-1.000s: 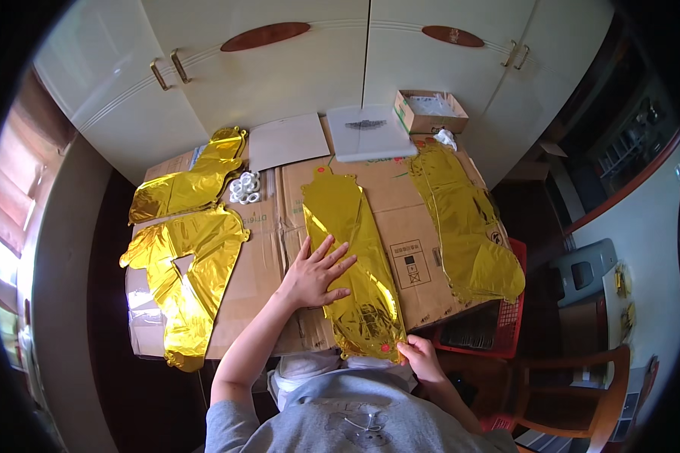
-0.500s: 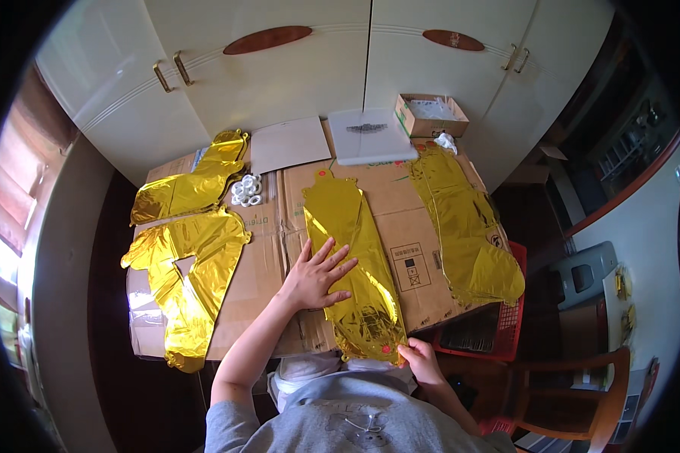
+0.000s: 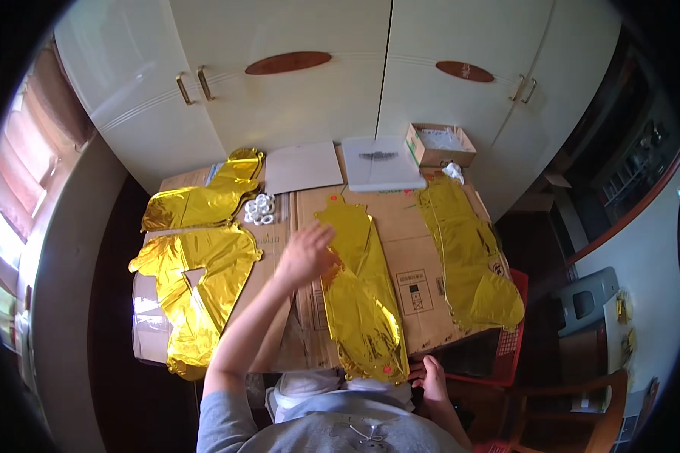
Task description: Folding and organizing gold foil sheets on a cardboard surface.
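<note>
Flattened cardboard [image 3: 412, 260] covers table; three gold foil balloons lie flat elsewhere on it, untouched

Middle foil balloon [image 3: 363, 291] flat, uninflated, smoothing seemingly underway

Left hand [image 3: 306, 255] over its upper left edge, fingers blurred, cannot tell spread

Right hand [image 3: 431, 377] pinches bottom end, fingers together

Shiny gold foil balloons [image 3: 361, 291], brown cardboard [image 3: 415, 264], white cupboard doors [image 3: 310, 98]

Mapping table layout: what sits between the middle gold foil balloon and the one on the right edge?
In the head view, only bare flattened cardboard with a printed box symbol lies between the middle gold balloon and the right gold balloon.
</note>
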A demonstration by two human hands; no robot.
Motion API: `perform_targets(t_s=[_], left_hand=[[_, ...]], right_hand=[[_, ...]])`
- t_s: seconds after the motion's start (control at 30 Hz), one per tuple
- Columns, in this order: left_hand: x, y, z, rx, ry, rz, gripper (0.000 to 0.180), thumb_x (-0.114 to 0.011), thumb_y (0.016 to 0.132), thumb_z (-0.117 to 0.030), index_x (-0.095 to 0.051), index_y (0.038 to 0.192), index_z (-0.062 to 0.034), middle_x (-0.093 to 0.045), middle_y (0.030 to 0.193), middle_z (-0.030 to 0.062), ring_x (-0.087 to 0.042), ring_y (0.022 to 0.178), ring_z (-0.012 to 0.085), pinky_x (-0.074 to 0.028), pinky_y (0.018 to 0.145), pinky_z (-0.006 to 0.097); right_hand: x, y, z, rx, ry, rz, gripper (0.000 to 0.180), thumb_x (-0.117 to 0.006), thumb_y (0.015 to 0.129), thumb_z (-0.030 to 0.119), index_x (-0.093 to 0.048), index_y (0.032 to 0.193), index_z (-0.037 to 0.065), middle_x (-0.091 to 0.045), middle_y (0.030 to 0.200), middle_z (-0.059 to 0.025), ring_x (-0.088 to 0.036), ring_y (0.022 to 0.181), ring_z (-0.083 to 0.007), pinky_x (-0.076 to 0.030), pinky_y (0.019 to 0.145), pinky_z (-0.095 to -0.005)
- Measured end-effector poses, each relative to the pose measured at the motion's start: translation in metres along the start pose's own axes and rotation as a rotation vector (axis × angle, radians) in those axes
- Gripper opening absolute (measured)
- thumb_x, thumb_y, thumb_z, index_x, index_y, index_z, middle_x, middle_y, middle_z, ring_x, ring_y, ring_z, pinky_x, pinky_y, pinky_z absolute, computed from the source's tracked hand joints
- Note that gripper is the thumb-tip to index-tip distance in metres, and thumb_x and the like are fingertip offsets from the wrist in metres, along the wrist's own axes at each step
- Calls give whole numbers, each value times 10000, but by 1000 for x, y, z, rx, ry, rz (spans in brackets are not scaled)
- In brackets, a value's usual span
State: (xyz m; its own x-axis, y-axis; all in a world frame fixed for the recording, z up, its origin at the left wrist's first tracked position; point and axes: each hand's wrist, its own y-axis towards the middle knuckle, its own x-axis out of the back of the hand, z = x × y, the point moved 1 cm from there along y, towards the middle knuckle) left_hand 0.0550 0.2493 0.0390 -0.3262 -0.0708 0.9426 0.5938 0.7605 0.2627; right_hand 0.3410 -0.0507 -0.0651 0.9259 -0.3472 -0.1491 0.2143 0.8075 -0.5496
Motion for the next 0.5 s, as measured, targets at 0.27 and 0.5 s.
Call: perform_targets(t_s=[0.27, 0.5], left_hand=[[-16, 123, 137, 52, 240, -37, 402, -682, 840, -314, -602, 1138, -57, -616, 1239, 117, -560, 1183, 285, -453, 985, 395], [-29, 155, 177, 87, 127, 220, 408, -696, 830, -359, -630, 1189, -179, -691, 1069, 104, -638, 1018, 320, -509, 875, 433]], right_hand=[[14, 22, -42, 74, 52, -139, 278, -451, 993, 278, -551, 1096, 40, -677, 873, -97, -656, 655, -149, -479, 499, -246], [22, 28, -73, 52, -13, -213, 285, -504, 985, 301, -551, 1091, 41, -687, 870, -107, -661, 680, -150, -482, 535, -251]])
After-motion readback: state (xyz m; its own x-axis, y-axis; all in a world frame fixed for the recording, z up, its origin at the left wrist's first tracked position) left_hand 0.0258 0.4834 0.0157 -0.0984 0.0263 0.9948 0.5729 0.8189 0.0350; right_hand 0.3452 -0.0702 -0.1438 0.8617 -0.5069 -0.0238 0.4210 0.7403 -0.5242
